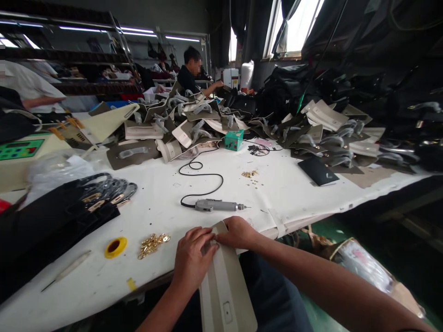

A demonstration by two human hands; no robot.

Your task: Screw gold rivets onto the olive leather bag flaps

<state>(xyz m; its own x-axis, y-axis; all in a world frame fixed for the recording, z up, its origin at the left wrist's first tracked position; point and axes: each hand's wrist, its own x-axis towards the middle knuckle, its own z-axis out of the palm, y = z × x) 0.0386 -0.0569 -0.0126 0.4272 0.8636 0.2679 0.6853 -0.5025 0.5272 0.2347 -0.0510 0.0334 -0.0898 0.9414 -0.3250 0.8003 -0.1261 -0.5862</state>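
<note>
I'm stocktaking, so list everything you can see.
panel: one, beige, foreground
screwdriver: one, grey, centre
box: one, green, back
hardware piles: two, gold, left and centre
tape roll: one, yellow, left
pointed tool: one, pale, left
heaped panels: uncounted, beige, back
handled pieces: uncounted, black, left
flat sheet: one, black, right
machine: one, cream, left
table: one, white, centre
people: two, dark and white tops, back
left hand and right hand: two, bare, on panel

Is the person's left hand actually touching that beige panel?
Touching: in the head view, the left hand has its fingers on the beige panel near its upper end.
</note>
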